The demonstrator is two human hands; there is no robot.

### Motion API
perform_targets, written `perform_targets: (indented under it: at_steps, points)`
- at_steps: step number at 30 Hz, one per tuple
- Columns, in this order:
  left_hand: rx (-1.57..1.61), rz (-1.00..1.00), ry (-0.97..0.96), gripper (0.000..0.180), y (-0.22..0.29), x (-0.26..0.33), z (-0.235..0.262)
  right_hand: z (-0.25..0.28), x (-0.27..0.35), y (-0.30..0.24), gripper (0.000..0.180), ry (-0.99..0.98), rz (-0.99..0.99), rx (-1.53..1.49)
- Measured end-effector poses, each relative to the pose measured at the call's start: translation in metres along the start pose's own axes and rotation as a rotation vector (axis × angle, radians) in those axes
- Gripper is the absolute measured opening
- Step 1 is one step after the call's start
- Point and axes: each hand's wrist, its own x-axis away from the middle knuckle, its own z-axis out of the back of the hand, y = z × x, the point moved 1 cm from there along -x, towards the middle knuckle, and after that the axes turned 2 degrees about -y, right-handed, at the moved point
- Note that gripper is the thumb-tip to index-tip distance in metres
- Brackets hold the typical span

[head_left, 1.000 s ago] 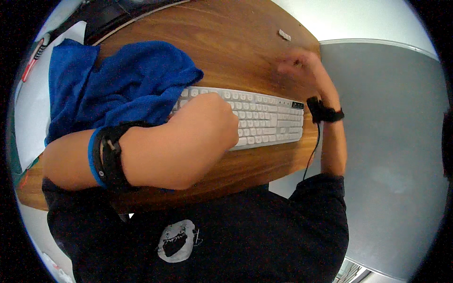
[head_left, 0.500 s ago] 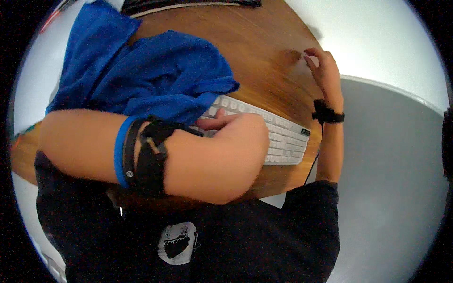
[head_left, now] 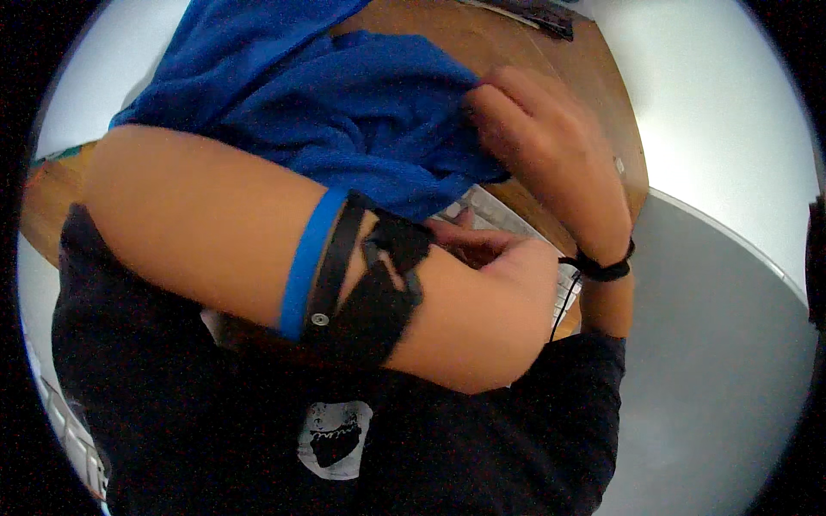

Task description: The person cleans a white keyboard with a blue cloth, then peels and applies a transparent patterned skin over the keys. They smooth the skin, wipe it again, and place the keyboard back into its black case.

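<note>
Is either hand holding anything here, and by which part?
The right hand pinches the blue cloth at its right edge, above the white keyboard. The left hand is curled near the keyboard; whether it holds anything cannot be told.

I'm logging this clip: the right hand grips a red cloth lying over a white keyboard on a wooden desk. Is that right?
Not quite. In the head view the cloth is blue, not red. The rest holds: the right hand grips it above the white keyboard on the wooden desk.

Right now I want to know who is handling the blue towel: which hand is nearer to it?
Right. The right hand pinches the blue towel at its edge. The left hand sits below the towel, over the keyboard, apparently not gripping it.
</note>
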Motion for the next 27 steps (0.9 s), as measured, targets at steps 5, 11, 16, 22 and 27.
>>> perform_targets:
  at_steps: [5,11,16,22,27]
  points:
    - [0.023,-0.001,0.035,0.014,0.005,-0.007,0.004,0.006,-0.001,0.002,0.025,0.012,-0.124,-0.126]
    - [0.019,-0.015,0.033,0.014,0.008,-0.010,0.007,-0.017,-0.013,0.007,0.025,0.121,-0.024,-0.400]
    - [0.030,-0.010,0.032,0.014,0.007,-0.011,0.007,-0.021,-0.003,0.021,0.027,0.113,-0.095,-0.247]
    - [0.011,-0.019,0.010,0.013,0.008,-0.011,0.008,-0.023,-0.001,0.020,0.029,0.134,-0.067,-0.270]
    - [-0.004,-0.013,-0.014,0.013,0.005,-0.009,0.008,-0.018,0.003,0.024,0.030,0.095,-0.079,-0.297]
